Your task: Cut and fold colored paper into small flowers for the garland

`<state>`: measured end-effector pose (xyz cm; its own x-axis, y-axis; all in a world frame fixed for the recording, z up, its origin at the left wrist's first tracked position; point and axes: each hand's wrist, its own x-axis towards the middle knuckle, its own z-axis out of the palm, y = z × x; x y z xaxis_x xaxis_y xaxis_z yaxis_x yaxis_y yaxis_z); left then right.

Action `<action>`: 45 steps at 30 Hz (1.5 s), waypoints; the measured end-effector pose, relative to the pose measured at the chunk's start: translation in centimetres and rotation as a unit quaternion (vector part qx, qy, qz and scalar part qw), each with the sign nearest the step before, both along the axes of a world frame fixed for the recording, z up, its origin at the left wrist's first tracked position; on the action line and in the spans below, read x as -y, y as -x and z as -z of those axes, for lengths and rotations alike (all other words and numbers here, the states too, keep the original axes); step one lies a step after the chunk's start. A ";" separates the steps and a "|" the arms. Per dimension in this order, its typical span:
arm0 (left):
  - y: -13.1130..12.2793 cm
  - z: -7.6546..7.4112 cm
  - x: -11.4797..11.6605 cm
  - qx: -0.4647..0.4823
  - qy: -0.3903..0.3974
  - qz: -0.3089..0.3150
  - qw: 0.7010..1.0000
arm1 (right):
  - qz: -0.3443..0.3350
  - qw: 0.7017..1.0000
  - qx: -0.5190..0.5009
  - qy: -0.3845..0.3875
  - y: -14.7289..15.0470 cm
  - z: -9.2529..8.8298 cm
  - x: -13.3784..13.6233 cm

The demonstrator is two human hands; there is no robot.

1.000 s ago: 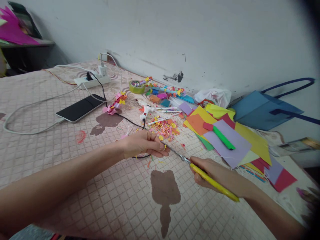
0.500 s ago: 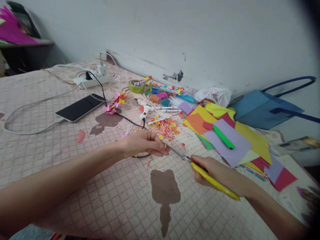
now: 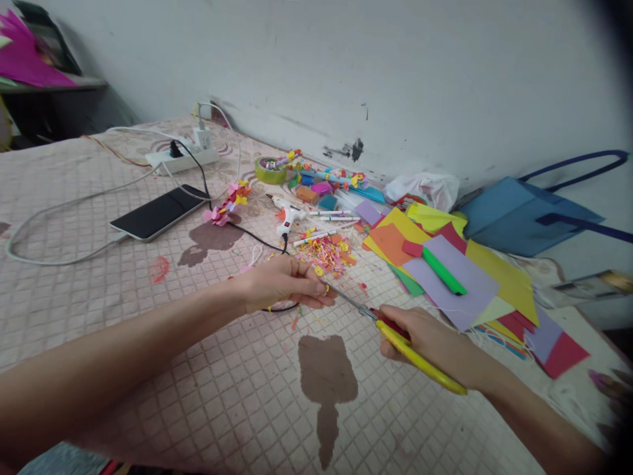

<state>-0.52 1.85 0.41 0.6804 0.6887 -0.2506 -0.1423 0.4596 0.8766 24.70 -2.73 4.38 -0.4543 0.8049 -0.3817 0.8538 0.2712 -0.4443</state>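
Observation:
My right hand [image 3: 420, 336] is wrapped round the yellow handles of a pair of pliers-like scissors [image 3: 420, 361], whose thin metal blades point left. The blade tips reach the fingers of my left hand [image 3: 291, 284], which pinch a tiny yellow piece [image 3: 327, 288]. Just beyond my left hand lies a heap of small colourful paper scraps [image 3: 329, 254]. A white glue gun [image 3: 288, 214] rests behind it, with its black cord running near my left wrist.
Coloured sheets [image 3: 452, 284] with a green roll on top lie at the right, before a blue bag [image 3: 529, 214]. Left are a phone [image 3: 157, 212], cables and a power strip [image 3: 182, 158]. Tape [image 3: 270, 171] and decorated sticks [image 3: 326, 175] lie near the wall.
The yellow handle in my right hand has shifted slightly, and a red part now shows beside it. My left hand stays almost in place.

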 end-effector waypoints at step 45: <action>-1.6 1.3 2.0 -0.098 -0.184 -0.032 0.978 | 0.261 0.842 -0.471 -0.037 5.9 4.4 0.8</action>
